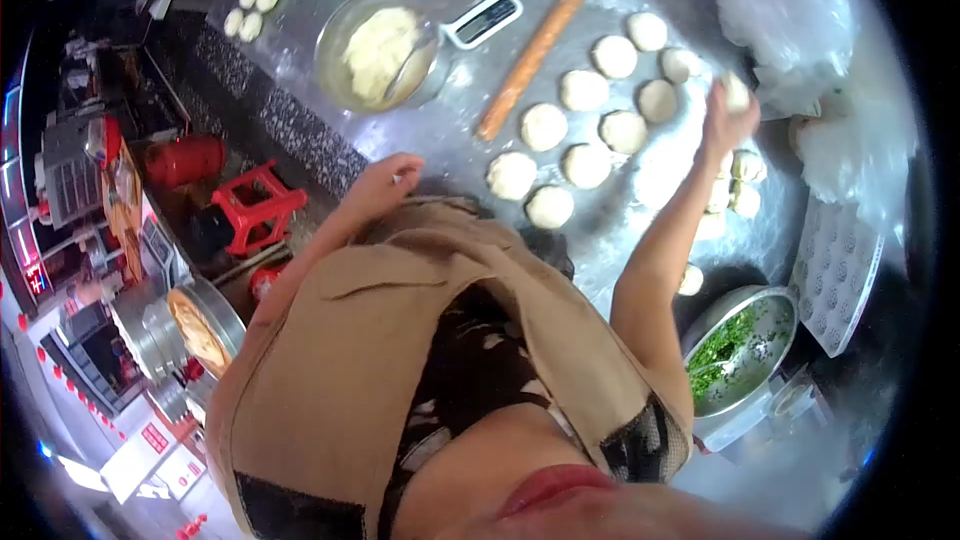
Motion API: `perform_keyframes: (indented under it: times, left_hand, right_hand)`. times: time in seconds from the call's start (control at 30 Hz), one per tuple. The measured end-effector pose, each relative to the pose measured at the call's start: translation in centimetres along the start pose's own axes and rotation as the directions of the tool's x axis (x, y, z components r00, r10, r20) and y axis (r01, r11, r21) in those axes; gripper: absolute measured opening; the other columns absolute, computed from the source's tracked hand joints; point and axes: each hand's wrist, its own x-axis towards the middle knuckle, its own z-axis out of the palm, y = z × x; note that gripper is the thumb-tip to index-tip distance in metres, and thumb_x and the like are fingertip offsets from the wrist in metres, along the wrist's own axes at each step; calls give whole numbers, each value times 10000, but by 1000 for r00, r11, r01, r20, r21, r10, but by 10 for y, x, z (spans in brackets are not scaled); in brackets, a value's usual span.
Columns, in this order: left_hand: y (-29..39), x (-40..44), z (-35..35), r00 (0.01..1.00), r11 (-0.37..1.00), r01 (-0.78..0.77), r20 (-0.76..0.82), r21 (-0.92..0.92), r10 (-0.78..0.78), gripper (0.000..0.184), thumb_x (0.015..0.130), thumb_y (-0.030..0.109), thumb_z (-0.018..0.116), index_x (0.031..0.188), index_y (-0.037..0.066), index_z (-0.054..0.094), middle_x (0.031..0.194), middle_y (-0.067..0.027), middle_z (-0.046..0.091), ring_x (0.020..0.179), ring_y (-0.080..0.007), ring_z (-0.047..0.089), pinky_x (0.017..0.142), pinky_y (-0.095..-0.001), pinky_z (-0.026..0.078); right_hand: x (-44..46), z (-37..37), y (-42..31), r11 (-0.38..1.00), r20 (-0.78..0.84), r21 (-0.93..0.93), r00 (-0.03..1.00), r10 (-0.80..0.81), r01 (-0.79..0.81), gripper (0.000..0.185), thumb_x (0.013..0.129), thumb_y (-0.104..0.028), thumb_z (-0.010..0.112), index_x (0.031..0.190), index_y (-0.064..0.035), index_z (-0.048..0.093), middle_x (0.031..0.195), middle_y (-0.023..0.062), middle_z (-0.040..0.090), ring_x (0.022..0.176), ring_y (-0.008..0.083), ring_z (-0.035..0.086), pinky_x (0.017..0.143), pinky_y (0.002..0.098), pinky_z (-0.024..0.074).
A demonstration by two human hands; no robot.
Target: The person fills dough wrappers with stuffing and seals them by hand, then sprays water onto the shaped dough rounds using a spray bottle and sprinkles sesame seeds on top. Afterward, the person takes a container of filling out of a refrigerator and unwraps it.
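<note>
1. Tan garment [310, 360], close below the camera;
2. right hand [735, 120] at the table's [455, 140] far right, fingers curled around a pale dough piece [735, 92];
3. left hand [395, 175] by the near edge, fingers loosely half-curled, empty;
4. dough rounds [587, 166] between the hands, beside a rolling pin [541, 48].

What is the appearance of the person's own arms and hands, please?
The left hand and right hand show no glove or wristwear. The forearms are bare, without visible sleeves or markings. On the body is a tan garment with dark mesh patches over a black top with pale pattern.
</note>
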Motion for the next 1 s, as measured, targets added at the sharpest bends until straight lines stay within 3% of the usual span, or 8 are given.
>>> perform_keyframes:
  times: [0.07, 0.17, 0.37, 0.63, 0.67, 0.73, 0.77, 1.0]
  left_hand:
    - [-40, 1, -22, 998, 998, 59, 2, 28, -59, 341, 871, 216, 541, 1166, 48, 514, 1024, -145, 622, 920, -262, 614, 744, -338, 493]
    - [-57, 24, -66, 835, 500, 311, -19, -808, -550, 522, 879, 313, 525, 1318, 96, 346, 1155, -186, 538, 982, -342, 585, 764, -405, 505]
    - [-108, 112, -97, 971, 168, 231, 238, -958, 23, 577, 824, 54, 411, 1340, -74, 186, 1307, -263, 372, 1164, -406, 451, 927, -543, 447]
    - [-203, -13, -168, 987, -105, 160, 159, -981, 18, 539, 744, -58, 442, 1274, -26, 348, 1207, -189, 473, 1057, -336, 536, 847, -489, 503]
    - [-280, -20, -167, 980, 407, -138, -66, -903, 188, 525, 740, -59, 439, 1260, -17, 384, 1153, -181, 514, 986, -340, 572, 809, -503, 517]
    - [-334, -59, -202, 993, 463, -120, -110, -878, 49, 491, 733, -48, 450, 1222, -19, 425, 1082, -172, 556, 911, -320, 606, 753, -476, 532]
    - [-314, -99, -247, 952, -25, 131, 133, -991, -275, 469, 730, -35, 464, 1198, -29, 430, 1065, -171, 558, 908, -297, 602, 737, -436, 533]
    - [-434, -91, -332, 825, -15, -311, -262, -950, -500, 513, 739, -56, 423, 1247, -1, 383, 1115, -164, 541, 936, -303, 606, 656, -414, 564]
  right_hand:
    - [-64, -65, -57, 972, 44, -73, 973, 228, -224, 613, 684, -322, 747, 1082, 79, 510, 924, 198, 610, 790, 316, 605, 757, 390, 484]
    - [-148, -113, -48, 679, 79, -734, 993, 88, -2, 610, 703, -337, 712, 1121, 66, 528, 1038, 276, 569, 994, 403, 536, 890, 478, 412]
    - [-251, -30, -166, 990, 318, -132, 944, 83, -43, 306, 803, -152, 646, 1050, 15, 574, 956, 174, 591, 878, 283, 568, 753, 357, 464]
    - [-350, 153, -431, 932, 300, 291, 905, -303, 215, 201, 812, -54, 593, 1008, -10, 583, 1025, 144, 582, 919, 249, 566, 719, 315, 486]
    - [-363, 170, -446, 928, 328, 322, 897, -296, 188, 194, 817, -49, 586, 1007, -13, 584, 1035, 143, 580, 928, 247, 565, 721, 313, 487]
    - [-384, 214, -468, 931, 434, 335, 854, -288, 144, 182, 823, -69, 586, 993, -5, 590, 1021, 141, 584, 899, 225, 575, 705, 308, 492]
    - [-399, 235, -474, 939, 496, 333, 831, -252, 87, 179, 827, -83, 587, 988, -3, 594, 1000, 134, 594, 874, 213, 583, 701, 305, 492]
    - [-489, 378, -527, 953, 846, 219, 528, -80, -207, 161, 846, -132, 585, 940, -10, 629, 812, 79, 637, 737, 135, 596, 668, 265, 474]
